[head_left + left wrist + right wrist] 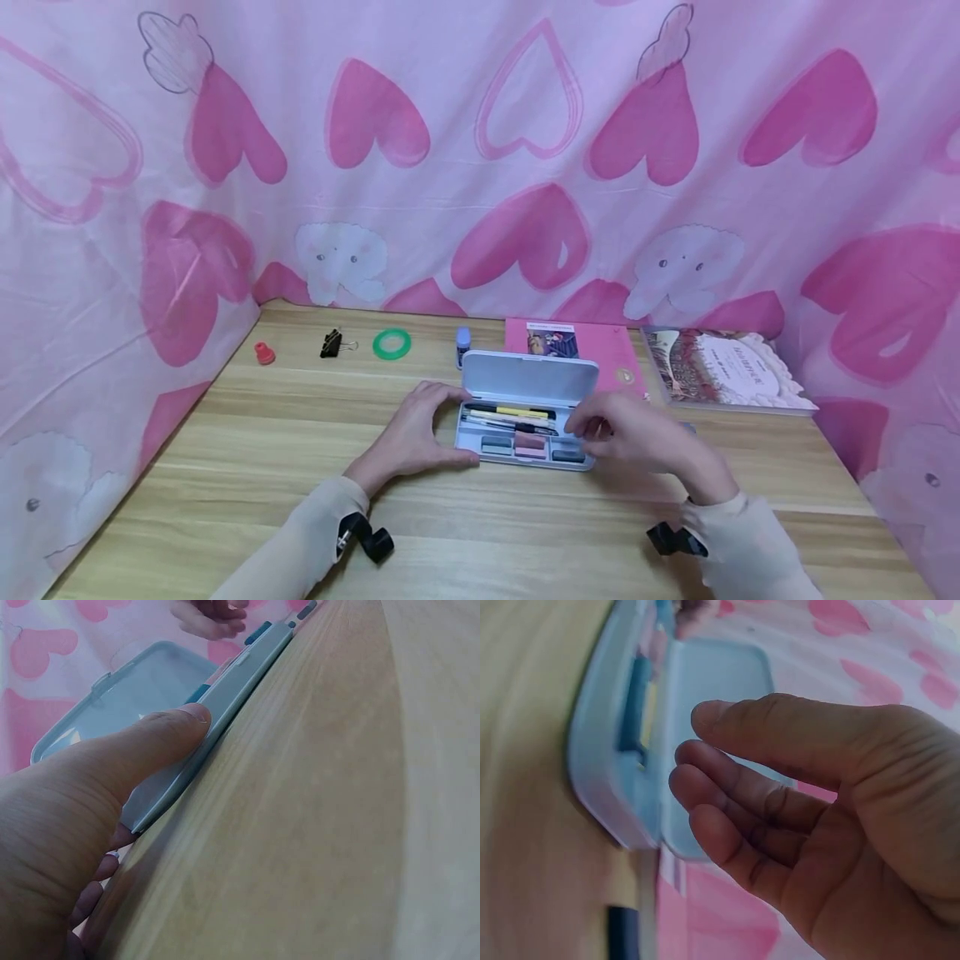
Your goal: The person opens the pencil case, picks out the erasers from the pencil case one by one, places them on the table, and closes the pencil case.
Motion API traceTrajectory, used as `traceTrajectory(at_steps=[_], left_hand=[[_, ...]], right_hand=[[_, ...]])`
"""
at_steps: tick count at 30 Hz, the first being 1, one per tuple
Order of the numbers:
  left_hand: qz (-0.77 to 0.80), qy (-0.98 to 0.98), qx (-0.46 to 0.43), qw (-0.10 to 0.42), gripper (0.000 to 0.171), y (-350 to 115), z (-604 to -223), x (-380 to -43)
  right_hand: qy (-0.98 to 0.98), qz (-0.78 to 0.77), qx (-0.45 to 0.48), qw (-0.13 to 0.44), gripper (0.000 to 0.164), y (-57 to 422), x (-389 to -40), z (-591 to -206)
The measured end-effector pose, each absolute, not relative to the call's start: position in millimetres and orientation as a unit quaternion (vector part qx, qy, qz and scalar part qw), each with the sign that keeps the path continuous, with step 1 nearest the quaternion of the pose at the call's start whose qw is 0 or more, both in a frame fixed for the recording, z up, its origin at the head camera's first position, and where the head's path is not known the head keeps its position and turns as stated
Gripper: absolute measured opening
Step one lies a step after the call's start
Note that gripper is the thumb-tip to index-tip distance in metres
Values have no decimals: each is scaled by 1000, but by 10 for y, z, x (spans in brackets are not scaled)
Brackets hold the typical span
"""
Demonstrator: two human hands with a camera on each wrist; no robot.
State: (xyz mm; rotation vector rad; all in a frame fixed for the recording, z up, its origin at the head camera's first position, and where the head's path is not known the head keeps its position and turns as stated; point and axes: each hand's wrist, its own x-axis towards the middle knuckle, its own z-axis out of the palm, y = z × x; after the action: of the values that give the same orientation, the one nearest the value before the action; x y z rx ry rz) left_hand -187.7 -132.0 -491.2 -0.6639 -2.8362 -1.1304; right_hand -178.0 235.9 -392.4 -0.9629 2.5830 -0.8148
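A pale blue pencil case (pixel 536 466) lies on the table with its lid (pixel 531 379) raised at the back. Several pens and pencils (pixel 517 412) fill its rear compartment. Along the front sit a pink eraser (pixel 530 444), a grey-blue block (pixel 497 445) and a dark teal block (pixel 568 457). My left hand (pixel 412 433) grips the case's left end, its thumb (pixel 176 727) against the front wall. Over the right end hovers my right hand (pixel 633 429), fingers (pixel 727 795) loosely bent, with nothing visible between them and the thumb.
Behind the case stand a blue bottle-like item (pixel 462 340) and a pink book (pixel 630 358). Another book (pixel 735 371) lies right. Toward the back left are a green tape roll (pixel 392 343), black binder clip (pixel 331 343) and small red object (pixel 264 353). A heart-patterned curtain (pixel 528 108) encloses the table.
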Motion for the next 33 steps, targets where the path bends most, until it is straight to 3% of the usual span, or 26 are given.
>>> traceTrajectory(at_steps=[15, 33], left_hand=[[-361, -908, -210, 7, 95, -1323, -4919, -1881], [-366, -908, -204, 9, 95, -1309, -4923, -1872]], right_hand=[[904, -240, -304, 181, 24, 2150, -1746, -4071], [906, -249, -290, 183, 28, 2138, -1708, -4031]])
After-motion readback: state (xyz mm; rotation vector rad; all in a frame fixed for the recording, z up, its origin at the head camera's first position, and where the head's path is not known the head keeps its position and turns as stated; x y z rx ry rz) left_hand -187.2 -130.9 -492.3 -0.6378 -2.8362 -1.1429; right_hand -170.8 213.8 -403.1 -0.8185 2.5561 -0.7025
